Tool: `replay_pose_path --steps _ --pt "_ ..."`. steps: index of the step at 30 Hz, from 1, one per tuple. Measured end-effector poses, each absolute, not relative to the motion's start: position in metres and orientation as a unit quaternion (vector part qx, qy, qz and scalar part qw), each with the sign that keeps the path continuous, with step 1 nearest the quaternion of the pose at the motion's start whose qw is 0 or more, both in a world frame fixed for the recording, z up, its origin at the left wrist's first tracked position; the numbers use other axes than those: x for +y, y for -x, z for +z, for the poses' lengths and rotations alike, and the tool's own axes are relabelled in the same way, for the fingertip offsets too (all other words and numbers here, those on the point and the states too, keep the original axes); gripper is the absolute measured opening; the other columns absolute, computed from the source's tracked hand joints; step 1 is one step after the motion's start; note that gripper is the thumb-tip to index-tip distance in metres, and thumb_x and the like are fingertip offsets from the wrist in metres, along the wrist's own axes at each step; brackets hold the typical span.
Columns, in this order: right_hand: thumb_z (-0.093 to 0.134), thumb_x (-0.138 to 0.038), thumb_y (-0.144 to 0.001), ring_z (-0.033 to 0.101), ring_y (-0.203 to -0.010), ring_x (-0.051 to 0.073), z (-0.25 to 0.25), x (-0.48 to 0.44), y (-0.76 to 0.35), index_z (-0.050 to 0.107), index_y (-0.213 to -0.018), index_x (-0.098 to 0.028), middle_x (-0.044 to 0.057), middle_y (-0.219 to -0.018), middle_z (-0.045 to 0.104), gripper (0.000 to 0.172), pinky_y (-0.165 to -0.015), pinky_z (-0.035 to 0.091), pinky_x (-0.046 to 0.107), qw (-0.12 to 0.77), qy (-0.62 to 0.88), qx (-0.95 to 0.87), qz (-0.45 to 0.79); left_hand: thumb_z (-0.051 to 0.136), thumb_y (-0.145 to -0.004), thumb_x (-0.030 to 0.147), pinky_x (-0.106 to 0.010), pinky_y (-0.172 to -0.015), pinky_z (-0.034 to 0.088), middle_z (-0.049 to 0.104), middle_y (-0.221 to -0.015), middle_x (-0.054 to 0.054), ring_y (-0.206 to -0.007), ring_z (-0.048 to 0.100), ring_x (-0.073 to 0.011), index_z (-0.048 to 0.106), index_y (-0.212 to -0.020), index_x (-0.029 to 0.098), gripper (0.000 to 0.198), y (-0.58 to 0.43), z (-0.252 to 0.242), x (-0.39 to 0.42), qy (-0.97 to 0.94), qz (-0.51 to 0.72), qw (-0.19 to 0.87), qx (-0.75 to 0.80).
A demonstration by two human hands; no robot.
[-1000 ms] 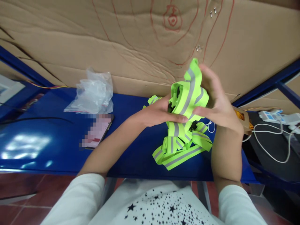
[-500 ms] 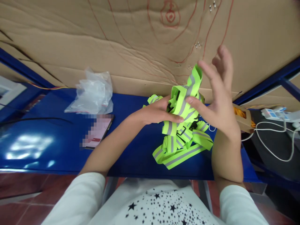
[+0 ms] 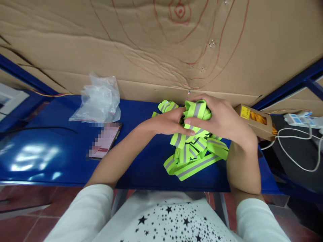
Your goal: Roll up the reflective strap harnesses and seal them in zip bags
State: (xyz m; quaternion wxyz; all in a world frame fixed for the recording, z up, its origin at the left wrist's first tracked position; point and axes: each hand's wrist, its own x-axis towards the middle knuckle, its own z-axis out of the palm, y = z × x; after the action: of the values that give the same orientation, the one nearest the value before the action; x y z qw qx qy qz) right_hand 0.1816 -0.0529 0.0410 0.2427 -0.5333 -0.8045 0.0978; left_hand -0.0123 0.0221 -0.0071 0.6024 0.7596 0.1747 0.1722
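Observation:
A tangle of neon-yellow reflective straps (image 3: 194, 154) with grey stripes lies on the blue table (image 3: 58, 158). My left hand (image 3: 166, 122) grips the top of the bundle from the left, fingers curled into it. My right hand (image 3: 222, 121) wraps over the top of the same bundle from the right, fingers closed on the strap. Loose loops of strap spill toward the table's front edge below both hands.
A crumpled clear plastic bag (image 3: 98, 101) sits at the back left, a phone (image 3: 106, 141) in front of it. A small cardboard box (image 3: 254, 121) with yellow contents lies right of the straps. White cables (image 3: 297, 148) and a power strip (image 3: 300, 119) lie far right. A cardboard sheet (image 3: 151, 43) stands behind.
My right hand had lifted open above the bundle; it has come down and closed over the straps. The raised strap end has been pressed down into the bundle, which sits lower.

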Motion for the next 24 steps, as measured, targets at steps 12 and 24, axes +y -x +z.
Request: replay_pose_path --steps 12,24 --pt "0.077 -0.045 -0.091 0.071 -0.112 0.034 0.027 -0.042 -0.186 0.067 -0.129 -0.024 0.009 -0.126 0.075 0.044 -0.095 0.053 0.045 0.282 0.535 -0.796 0.004 0.099 -0.061 0.028 -0.031 -0.080 0.055 0.072 -0.086 -0.001 -0.080 0.069 -0.0157 0.070 -0.095 0.013 0.048 -0.004 -0.032 0.027 -0.567 0.245 0.757 0.214" --pt "0.054 -0.047 -0.105 0.069 -0.105 0.031 -0.002 -0.020 -0.178 0.069 -0.131 -0.031 0.009 -0.115 0.073 0.034 -0.085 0.056 0.043 0.321 0.531 -0.764 -0.175 0.090 -0.067 0.024 -0.043 -0.096 0.060 0.077 -0.092 -0.004 -0.093 0.076 -0.0218 0.069 -0.090 0.017 0.031 -0.016 -0.045 0.037 -0.428 0.265 0.850 0.153"
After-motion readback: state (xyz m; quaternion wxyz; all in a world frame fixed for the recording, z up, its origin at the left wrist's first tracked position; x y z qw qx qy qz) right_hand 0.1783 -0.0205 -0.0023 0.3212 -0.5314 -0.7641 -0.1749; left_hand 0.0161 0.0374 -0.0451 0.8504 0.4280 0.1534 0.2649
